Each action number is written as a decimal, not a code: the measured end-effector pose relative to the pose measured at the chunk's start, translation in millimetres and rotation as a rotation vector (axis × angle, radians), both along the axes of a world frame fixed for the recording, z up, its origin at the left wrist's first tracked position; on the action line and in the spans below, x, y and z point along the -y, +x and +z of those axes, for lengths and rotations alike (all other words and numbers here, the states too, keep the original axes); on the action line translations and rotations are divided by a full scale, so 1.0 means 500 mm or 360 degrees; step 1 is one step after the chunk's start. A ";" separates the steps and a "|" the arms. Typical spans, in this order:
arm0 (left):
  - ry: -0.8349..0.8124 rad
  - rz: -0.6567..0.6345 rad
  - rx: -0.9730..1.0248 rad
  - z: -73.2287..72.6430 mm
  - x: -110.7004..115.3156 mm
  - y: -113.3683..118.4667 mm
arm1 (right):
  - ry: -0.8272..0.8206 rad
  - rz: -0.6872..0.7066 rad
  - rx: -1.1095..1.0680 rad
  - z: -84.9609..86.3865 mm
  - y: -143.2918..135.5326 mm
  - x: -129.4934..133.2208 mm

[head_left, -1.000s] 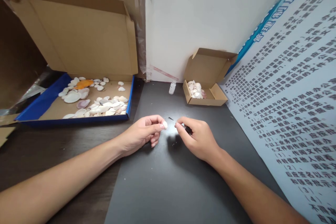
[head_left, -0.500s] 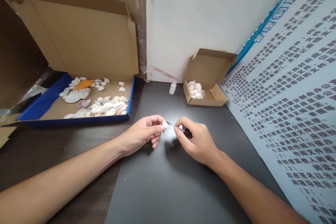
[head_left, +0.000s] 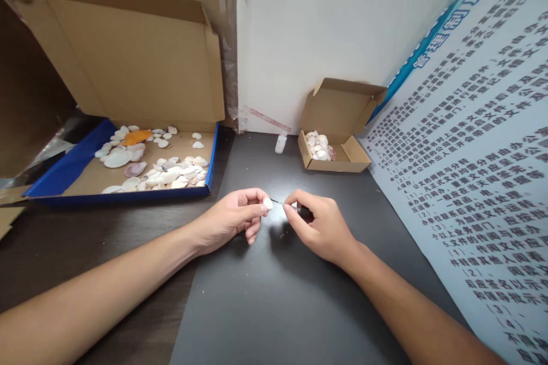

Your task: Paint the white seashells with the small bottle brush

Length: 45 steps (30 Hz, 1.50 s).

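Observation:
My left hand (head_left: 242, 211) pinches a small white seashell (head_left: 268, 203) between thumb and index finger, above the dark mat. My right hand (head_left: 317, 222) is closed on a thin, dark-handled tool (head_left: 276, 201); its slim shaft points left and its tip is at the shell. Most of the handle is hidden in the fingers, so the tool's exact kind cannot be made out. Both hands hover close together, with a shadow and a bright reflection on the mat (head_left: 240, 308) beneath them.
A blue-edged cardboard box (head_left: 209, 177) with many seashells stands open at left. At back right is a smaller cardboard box (head_left: 338, 166) holding shells, with a small white bottle (head_left: 281, 143) beside it. A printed sheet (head_left: 483, 142) slopes along the right; a white panel (head_left: 334, 17) stands behind.
The shell has turned slightly in my left fingers and shows more of its white face. My right hand has rotated a little around the tool. The boxes and bottle have stayed put.

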State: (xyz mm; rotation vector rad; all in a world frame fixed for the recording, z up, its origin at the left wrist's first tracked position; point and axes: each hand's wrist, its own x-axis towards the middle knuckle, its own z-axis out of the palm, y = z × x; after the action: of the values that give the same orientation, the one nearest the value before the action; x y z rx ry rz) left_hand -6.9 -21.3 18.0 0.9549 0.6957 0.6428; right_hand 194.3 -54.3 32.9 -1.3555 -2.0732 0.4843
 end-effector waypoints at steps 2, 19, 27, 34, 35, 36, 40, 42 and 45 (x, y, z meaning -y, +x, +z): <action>0.0002 0.0006 -0.0005 0.001 0.000 0.001 | 0.0005 0.0017 -0.0044 0.000 0.000 -0.001; -0.0001 0.0011 -0.0029 0.009 0.002 0.002 | -0.0010 -0.0010 0.0005 -0.004 -0.004 -0.005; 0.0002 0.0018 -0.0011 0.007 0.005 0.002 | -0.0063 0.0043 -0.0024 -0.005 -0.006 -0.002; -0.0011 0.0020 0.0001 0.006 0.002 0.002 | -0.0051 0.0053 -0.0063 -0.005 -0.005 -0.003; -0.0012 0.0018 0.0002 0.006 0.002 0.002 | -0.0075 0.0051 -0.0048 -0.005 -0.005 -0.003; -0.0015 0.0017 0.0001 0.006 0.002 0.002 | -0.0102 0.0029 -0.0025 -0.005 -0.005 -0.003; -0.0022 0.0010 0.0009 0.006 0.000 0.001 | -0.0134 -0.0001 -0.0044 -0.005 -0.004 -0.001; -0.0012 0.0003 0.0020 0.004 0.000 0.000 | -0.0130 0.0061 -0.0070 -0.005 -0.004 0.000; 0.0004 0.0008 0.0041 0.000 -0.001 -0.001 | -0.0156 0.0044 0.0001 -0.005 -0.005 0.000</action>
State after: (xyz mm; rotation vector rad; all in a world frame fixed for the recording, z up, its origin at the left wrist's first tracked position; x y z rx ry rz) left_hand -7.2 -20.6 18.0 0.9456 0.6747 0.6596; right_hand 191.7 -54.1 30.1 -1.3843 -2.0954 0.6045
